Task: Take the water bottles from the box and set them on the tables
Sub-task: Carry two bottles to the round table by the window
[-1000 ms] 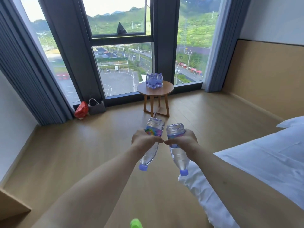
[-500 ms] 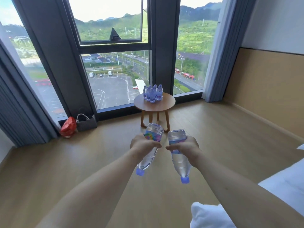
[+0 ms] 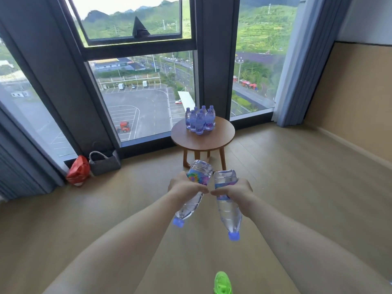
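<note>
My left hand (image 3: 184, 187) grips a clear water bottle (image 3: 199, 174) round its labelled middle, blue cap pointing down toward me. My right hand (image 3: 235, 190) grips a second bottle (image 3: 228, 211) the same way, cap down. Both hands are held side by side in front of me, over the wooden floor. Just beyond them stands a small round wooden table (image 3: 220, 136) by the window. Several upright water bottles (image 3: 200, 120) with blue caps cluster at its far left part. The box is out of view.
Floor-to-ceiling windows and dark frames stand behind the table. A grey bag (image 3: 104, 163) and a red bag (image 3: 78, 171) lie on the floor at the left by the curtain. A tan wall panel (image 3: 356, 98) runs along the right. My green shoe (image 3: 222, 283) shows at the bottom.
I have moved closer to the round table, which looms larger. The bed at the right has slipped out of view. Both hands keep the same hold on their bottles.
</note>
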`<state>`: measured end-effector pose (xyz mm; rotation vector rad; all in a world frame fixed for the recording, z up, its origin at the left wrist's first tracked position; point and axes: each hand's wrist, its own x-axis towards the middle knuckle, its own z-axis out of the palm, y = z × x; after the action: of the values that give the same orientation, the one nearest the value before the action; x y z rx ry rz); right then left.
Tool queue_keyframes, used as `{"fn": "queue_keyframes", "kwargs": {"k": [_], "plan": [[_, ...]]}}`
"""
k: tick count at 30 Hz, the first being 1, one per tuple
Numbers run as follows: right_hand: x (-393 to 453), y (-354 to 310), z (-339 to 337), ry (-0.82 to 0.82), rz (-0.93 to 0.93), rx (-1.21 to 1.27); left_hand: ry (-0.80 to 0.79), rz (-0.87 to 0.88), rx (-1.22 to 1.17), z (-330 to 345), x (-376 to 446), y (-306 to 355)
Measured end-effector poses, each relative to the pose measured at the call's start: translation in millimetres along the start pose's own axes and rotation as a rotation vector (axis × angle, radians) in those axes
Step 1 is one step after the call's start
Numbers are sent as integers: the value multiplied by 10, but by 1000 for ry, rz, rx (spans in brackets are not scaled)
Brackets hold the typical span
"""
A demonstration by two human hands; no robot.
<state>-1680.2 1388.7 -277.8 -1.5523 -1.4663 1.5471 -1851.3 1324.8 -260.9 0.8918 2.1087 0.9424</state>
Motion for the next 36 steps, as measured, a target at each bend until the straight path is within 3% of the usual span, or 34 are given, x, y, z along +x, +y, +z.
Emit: {"fn": "queue_keyframes", "kwargs": {"k": [10, 23, 32, 36], "plan": [[2096, -740, -137, -88, 129, 88, 27, -102, 15, 254, 1879, 898], [4088, -1228, 133, -159, 277, 123, -53, -217, 55, 457, 4124, 1115], [5663, -1822, 472, -125, 389, 209, -216, -285, 14, 448, 5973, 1480], [6152, -1992, 523, -166, 536, 299, -303, -352, 5, 467, 6579, 1553]]}}
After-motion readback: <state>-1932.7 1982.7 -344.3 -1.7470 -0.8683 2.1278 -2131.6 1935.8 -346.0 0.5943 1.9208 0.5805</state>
